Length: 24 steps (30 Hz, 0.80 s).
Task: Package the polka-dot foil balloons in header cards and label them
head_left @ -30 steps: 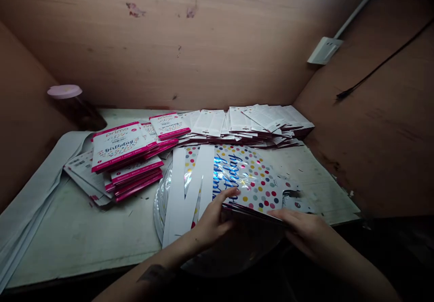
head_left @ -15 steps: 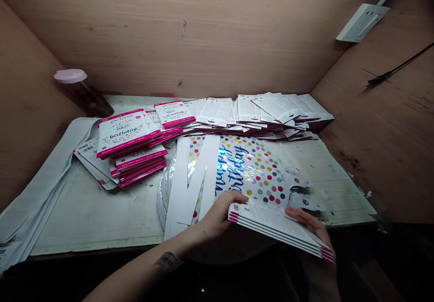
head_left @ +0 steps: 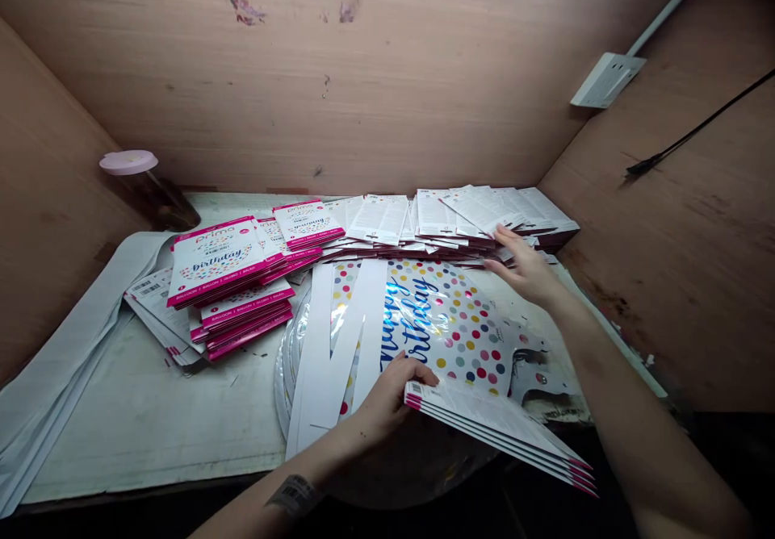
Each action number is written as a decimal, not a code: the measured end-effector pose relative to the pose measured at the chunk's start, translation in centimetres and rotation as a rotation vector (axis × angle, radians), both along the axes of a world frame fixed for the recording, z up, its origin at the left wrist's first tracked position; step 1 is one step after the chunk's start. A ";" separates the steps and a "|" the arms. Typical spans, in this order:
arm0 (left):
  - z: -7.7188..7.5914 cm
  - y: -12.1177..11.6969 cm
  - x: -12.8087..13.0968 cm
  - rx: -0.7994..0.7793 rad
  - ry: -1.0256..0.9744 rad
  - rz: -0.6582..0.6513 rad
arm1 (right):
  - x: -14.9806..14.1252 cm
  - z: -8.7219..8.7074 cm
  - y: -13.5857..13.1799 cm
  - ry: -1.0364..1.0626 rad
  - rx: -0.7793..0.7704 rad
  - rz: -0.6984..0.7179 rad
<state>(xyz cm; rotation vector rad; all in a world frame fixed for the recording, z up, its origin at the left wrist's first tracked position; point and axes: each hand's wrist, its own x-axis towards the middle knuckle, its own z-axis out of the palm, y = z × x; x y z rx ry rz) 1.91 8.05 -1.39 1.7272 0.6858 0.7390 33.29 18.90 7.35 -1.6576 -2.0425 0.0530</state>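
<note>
A person's left hand (head_left: 393,390) clasps a fanned set of white packets with pink edges (head_left: 496,430) at the near side of a pale tabletop (head_left: 151,434), the forearm slanting in from the near left. Its fingers grip the set's left end, thumb laid over the top, while the right end tilts down beyond the tabletop's near edge. The right arm extends from the near right toward the far side, wrist bent leftward. The right hand (head_left: 525,269) has its thumb and fingers spread apart at the near edge of a long pile of white packets (head_left: 387,220) along the far wall; whether the fingertips press on a packet cannot be told. Between the hands and the pile lies a dotted foil balloon (head_left: 463,321) lettered in blue, atop a stack of silvery rounds, with white paper strips (head_left: 312,345) across its left part. Pink-and-white packets (head_left: 218,256) marked "birthday" are heaped to the left, near a container with a pink lid (head_left: 129,161).
</note>
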 end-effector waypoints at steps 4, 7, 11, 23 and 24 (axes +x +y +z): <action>0.0 0.2 0.0 -0.003 0.014 0.001 | -1.1 -2.2 10.2 -0.399 -0.152 -0.102; -0.2 0.4 -0.1 -0.018 0.010 0.002 | -0.7 -3.3 12.7 -0.441 -0.130 -0.176; -0.3 0.6 -0.2 -0.027 0.015 -0.006 | 1.5 -3.2 11.4 -0.486 -0.056 -0.204; -0.7 0.0 0.1 0.081 -0.030 0.121 | 0.6 2.9 -13.9 -0.035 -0.084 0.231; -0.8 -0.1 0.2 0.091 -0.027 0.141 | 0.2 2.2 -16.1 0.040 -0.218 0.301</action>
